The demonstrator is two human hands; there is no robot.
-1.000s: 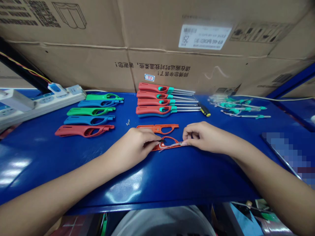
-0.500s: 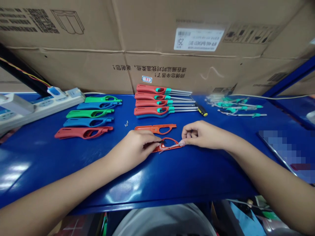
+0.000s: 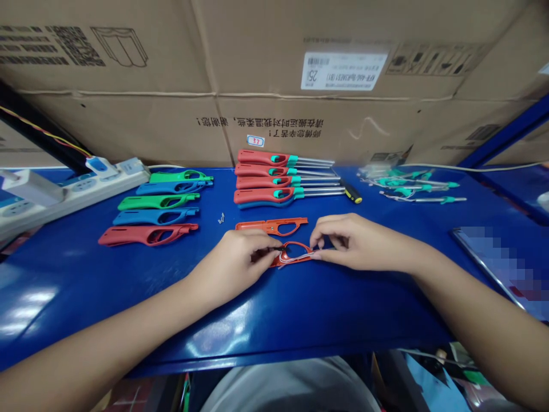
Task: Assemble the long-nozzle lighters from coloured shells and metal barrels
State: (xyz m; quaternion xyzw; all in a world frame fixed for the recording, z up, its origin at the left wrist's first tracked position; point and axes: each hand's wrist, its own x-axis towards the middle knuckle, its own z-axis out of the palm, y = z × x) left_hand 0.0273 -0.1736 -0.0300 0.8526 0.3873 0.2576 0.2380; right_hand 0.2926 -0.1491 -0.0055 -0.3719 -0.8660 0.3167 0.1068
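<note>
An orange half of a lighter casing (image 3: 301,245) lies in front of me with its hollow side up. White wire (image 3: 295,260) runs along its lower edge. My left hand (image 3: 240,256) closes over the casing's left end, thumb and fingertips pinched together by a small dark part (image 3: 282,248). At the narrow right end, my right hand (image 3: 349,240) has its thumb and index finger closed around the casing tip and the wire there. The matching orange casing half (image 3: 286,228) rests just behind. Most of the left end is hidden under my left fingers.
Red lighters (image 3: 263,196) with metal tubes stand in a row behind. A screwdriver (image 3: 352,192) lies beside them, then wired nozzle parts (image 3: 422,187). To the left are coloured casings (image 3: 148,234), small metal pieces (image 3: 221,218) and a power strip (image 3: 79,186). A cardboard box (image 3: 257,74) backs the table.
My right hand has shifted slightly left and down, its index finger now lowered onto the casing's tip beside the thumb. My left hand stays at the left end.
</note>
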